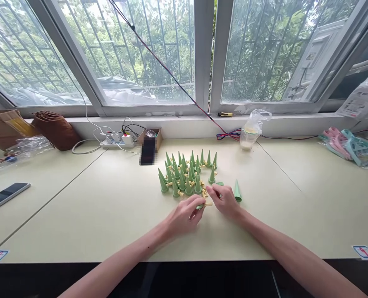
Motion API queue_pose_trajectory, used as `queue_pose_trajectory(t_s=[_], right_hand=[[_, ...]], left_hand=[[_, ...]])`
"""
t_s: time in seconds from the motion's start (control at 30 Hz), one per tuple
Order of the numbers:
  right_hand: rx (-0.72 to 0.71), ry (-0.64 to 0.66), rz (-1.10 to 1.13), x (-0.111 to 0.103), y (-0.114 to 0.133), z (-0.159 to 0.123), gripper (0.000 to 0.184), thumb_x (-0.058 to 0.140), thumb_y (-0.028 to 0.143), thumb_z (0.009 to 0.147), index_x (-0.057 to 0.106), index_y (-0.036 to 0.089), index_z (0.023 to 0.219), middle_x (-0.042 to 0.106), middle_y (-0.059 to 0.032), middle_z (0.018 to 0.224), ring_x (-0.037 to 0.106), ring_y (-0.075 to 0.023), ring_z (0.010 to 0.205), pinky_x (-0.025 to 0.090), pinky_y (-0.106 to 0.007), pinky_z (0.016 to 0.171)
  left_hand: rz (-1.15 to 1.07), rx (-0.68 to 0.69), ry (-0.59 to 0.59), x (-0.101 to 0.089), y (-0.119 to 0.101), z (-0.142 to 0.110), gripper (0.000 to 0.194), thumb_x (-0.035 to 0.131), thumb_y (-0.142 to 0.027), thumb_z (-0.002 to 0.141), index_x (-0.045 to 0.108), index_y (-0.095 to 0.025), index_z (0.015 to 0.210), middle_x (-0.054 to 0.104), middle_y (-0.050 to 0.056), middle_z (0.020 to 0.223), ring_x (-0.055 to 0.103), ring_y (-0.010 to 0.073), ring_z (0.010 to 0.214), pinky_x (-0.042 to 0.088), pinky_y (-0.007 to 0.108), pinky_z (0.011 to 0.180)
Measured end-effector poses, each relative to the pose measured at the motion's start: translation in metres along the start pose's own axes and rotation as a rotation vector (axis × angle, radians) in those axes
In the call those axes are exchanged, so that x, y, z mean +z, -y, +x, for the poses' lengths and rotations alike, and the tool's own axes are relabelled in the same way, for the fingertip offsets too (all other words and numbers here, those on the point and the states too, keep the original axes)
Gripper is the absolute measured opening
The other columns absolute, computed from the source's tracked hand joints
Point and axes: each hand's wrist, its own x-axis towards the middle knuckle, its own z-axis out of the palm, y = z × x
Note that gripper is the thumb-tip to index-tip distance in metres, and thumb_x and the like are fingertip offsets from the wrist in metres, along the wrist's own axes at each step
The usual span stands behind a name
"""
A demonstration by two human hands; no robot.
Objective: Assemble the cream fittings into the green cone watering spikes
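My left hand (186, 213) is closed on a small green piece (199, 206), with a pale yellow bit (208, 203) sticking out to its right. Close by on the right, my right hand (225, 200) has its fingers curled together; what they hold, if anything, is hidden. Just beyond both hands stands a group of green cones (182, 182), points up, with small pale yellow pieces (204, 191) among them. A single green cone (237, 193) is beside my right hand, its wide end down. A flat green piece (220, 183) lies just behind that hand.
At the back stand a small cardboard box (158, 136), a power strip (117, 142) with cables, and a plastic bag-covered cup (247, 138). A phone (7, 196) and brown pouch (55, 130) lie left. Pink and teal plastic items (353, 145) lie far right.
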Motion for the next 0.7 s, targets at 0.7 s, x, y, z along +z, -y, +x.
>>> queue_pose_trajectory(t_s=[0.7], right_hand=[[-0.009,0.07,0.067,0.006,-0.001,-0.003,0.049,0.043,0.038,0.102,0.023,0.022,0.061,0.024,0.0059,0.053,0.02,-0.0093,0.049,0.018,-0.027,0.048]], left_hand=[[0.162,-0.706,-0.283,-0.061,0.022,-0.034,0.021,0.063,-0.038,0.087,0.06,-0.017,0.083,0.064,0.002,0.079,0.059,0.0122,0.058,0.055,0.024,0.051]])
